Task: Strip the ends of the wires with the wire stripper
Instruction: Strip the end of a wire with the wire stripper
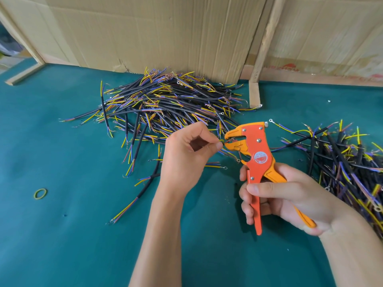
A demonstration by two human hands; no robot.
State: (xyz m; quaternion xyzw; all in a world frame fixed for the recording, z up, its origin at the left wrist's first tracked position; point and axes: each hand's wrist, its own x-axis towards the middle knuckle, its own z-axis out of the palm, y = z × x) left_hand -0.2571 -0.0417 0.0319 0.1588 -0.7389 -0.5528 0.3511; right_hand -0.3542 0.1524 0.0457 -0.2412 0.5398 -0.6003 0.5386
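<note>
My right hand (284,195) grips the handles of an orange wire stripper (253,150), held upright with its jaws pointing left. My left hand (186,154) pinches a thin yellow-green wire end (221,141) between thumb and forefinger and holds it at the mouth of the jaws. The rest of that wire is hidden behind my left hand. Behind the hands lies a big pile of black cables (165,104) with yellow, blue and brown cores.
A second heap of cables (348,166) lies at the right edge. The green table (72,235) carries a few loose cables (132,201) and a yellow rubber band (40,193) at left. A cardboard wall (155,32) and a wooden post (257,79) close off the back.
</note>
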